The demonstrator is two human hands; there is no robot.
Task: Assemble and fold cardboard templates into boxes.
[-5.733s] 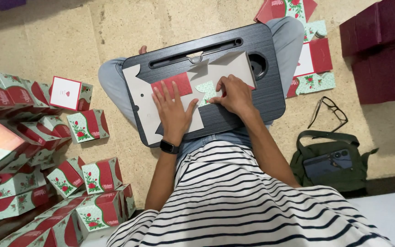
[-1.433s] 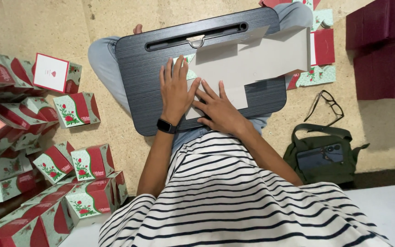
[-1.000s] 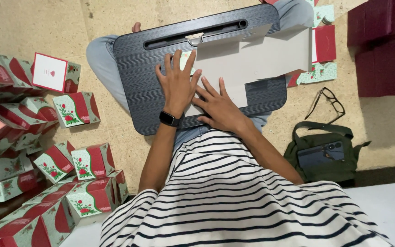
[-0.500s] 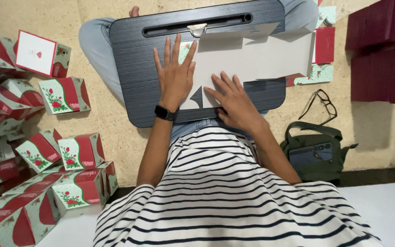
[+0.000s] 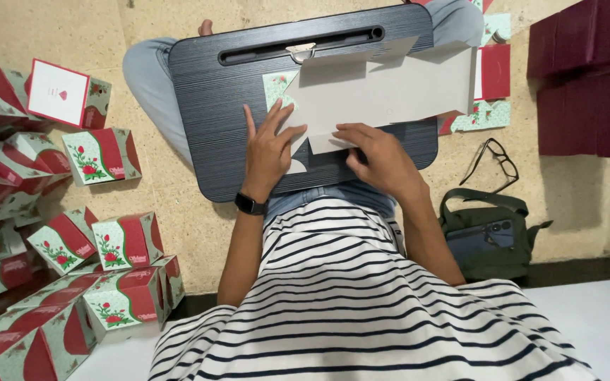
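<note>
A flat grey cardboard box blank (image 5: pixel 390 92) lies plain side up on a dark lap tray (image 5: pixel 213 120) across my knees. My left hand (image 5: pixel 271 148) rests flat on the blank's left flap, fingers spread, with a black watch on the wrist. My right hand (image 5: pixel 375 152) pinches a small flap on the blank's near edge. A patch of the green floral printed side (image 5: pixel 277 83) shows at the blank's upper left.
Several folded red, white and green floral boxes (image 5: pixel 111 152) are piled on the floor at the left. Flat printed blanks (image 5: pixel 492 92) lie to the right of the tray. Spectacles (image 5: pixel 492 159), a dark green bag (image 5: pixel 488 233) with a phone, and maroon boxes (image 5: pixel 587 70) are at the right.
The blank was printed side up, then was turned over to its plain grey side. Both hands have shifted from the tray's middle to the blank's near edge; my right hand has taken hold of a flap.
</note>
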